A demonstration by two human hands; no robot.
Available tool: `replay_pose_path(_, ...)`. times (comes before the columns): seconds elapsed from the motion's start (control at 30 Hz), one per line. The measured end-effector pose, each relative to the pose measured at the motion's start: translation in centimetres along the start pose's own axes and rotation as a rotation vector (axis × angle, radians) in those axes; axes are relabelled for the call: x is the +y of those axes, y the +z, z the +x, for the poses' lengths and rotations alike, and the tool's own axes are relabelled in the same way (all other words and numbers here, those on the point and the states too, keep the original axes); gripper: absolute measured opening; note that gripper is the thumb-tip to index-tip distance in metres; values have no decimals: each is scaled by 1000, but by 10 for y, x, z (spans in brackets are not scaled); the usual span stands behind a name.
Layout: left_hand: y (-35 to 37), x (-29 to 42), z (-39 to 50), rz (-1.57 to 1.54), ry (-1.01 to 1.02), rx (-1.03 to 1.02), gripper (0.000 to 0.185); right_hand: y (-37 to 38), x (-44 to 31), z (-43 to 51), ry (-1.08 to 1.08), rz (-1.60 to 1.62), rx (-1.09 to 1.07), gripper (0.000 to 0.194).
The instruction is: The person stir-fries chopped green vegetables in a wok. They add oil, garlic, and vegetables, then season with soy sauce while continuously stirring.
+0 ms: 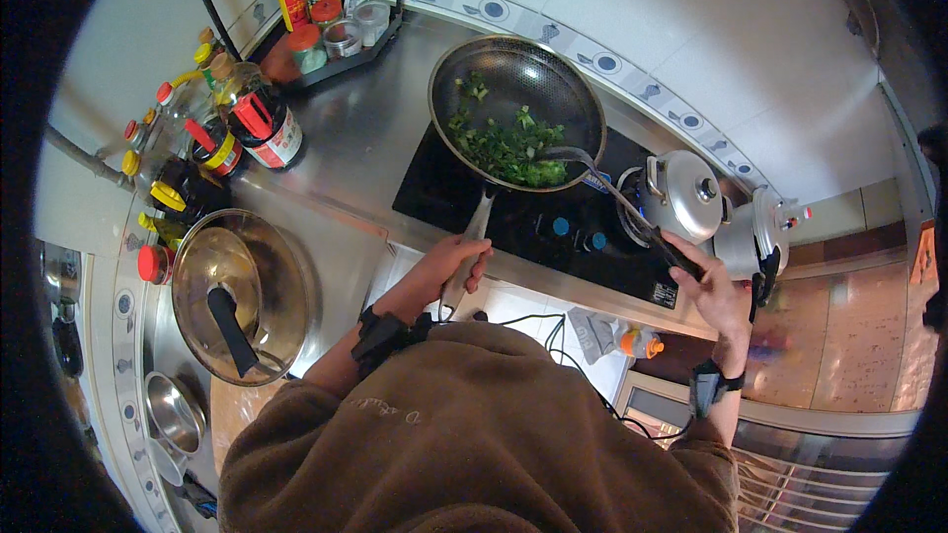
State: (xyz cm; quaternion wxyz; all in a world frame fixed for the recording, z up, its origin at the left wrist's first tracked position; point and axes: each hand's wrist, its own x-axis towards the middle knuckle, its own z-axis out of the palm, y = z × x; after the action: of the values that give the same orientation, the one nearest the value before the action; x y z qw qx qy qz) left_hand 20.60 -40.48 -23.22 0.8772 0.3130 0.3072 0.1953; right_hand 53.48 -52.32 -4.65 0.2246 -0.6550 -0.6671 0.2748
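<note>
A frying pan (pixel 518 111) with a textured dark inside is at the left part of the black gas cooktop (pixel 444 185). Chopped green leafy vegetables (pixel 511 141) lie in its near half, with a few bits higher on the left wall. My left hand (pixel 459 266) is closed around the pan's metal handle (pixel 480 215). In my right hand (pixel 707 281) is the dark handle of a metal spatula or ladle (pixel 622 196), whose head touches the greens at their right side. How much of the tool's head lies under the greens cannot be seen.
A lidded metal pot (pixel 685 196) stands on the right burner, a pressure cooker (pixel 752 233) beyond it. Sauce and oil bottles (pixel 274 133) crowd the left counter, near a glass lid (pixel 189 266). Jars fill a black corner rack (pixel 344 63). Steel bowls (pixel 174 411) sit lower left.
</note>
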Motion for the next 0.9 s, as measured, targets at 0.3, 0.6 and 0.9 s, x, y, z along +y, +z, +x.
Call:
replay_pose_path(0.3,0,0,-1,-24,14,11,26,62,8,67,92,-87,-7,49)
replay_pose_path(0.6,-4,-1,0,-54,-2,-8,28,96,46,113,126,10,401,46)
replay_pose_path(0.9,-3,0,1,-20,8,3,28,76,51,97,330,555,131,48)
